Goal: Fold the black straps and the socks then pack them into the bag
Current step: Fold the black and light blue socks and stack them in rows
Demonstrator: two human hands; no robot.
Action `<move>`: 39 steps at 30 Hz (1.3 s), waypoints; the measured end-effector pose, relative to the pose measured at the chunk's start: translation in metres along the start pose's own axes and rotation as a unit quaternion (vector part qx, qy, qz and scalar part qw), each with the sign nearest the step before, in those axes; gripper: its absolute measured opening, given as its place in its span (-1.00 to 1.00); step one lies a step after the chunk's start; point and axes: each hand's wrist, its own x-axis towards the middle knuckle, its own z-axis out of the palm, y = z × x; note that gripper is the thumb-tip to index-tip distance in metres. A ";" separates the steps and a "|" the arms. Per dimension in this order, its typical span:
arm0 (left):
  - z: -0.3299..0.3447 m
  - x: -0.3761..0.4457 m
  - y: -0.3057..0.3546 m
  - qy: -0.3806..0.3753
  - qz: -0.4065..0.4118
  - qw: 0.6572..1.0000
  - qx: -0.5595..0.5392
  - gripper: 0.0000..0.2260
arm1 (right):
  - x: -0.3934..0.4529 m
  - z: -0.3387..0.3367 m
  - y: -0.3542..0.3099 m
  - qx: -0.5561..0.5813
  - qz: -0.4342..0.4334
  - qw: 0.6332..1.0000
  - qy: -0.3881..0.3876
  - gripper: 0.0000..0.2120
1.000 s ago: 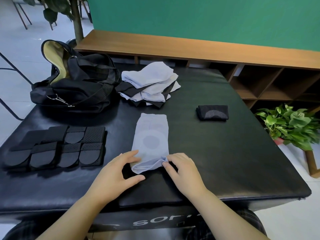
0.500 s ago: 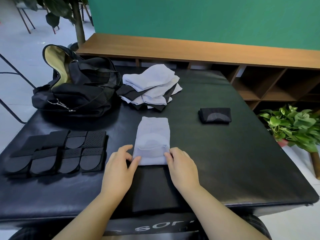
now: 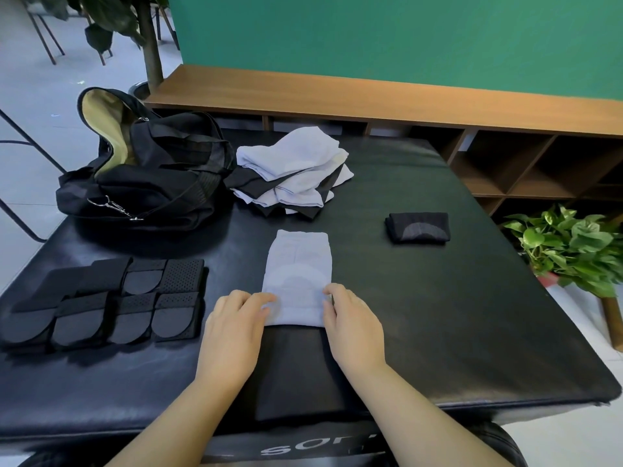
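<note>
A light grey sock (image 3: 298, 271) lies folded in half on the black table (image 3: 438, 332), right in front of me. My left hand (image 3: 236, 328) presses its fingertips on the sock's near left edge. On the near right edge rest the fingertips of my right hand (image 3: 354, 326). A pile of unfolded grey and black socks (image 3: 293, 170) sits behind it. One folded black sock (image 3: 418, 227) lies to the right. Several folded black straps (image 3: 108, 305) are lined up at the left. The black bag (image 3: 148, 176) stands open at the far left.
A wooden shelf unit (image 3: 371, 96) runs along the green wall behind the table. A potted green plant (image 3: 569, 247) stands on the floor off the table's right edge. A tree trunk (image 3: 150, 38) rises behind the bag.
Both hands lifted the sock's near end and folded it away from me over the rest. The sock is now half as long, and my fingertips have come onto its near edges.
</note>
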 end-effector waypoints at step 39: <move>0.007 -0.010 -0.001 0.020 0.102 0.994 0.033 -0.78 | -0.008 -0.005 0.029 0.006 0.031 0.998 0.058 -0.52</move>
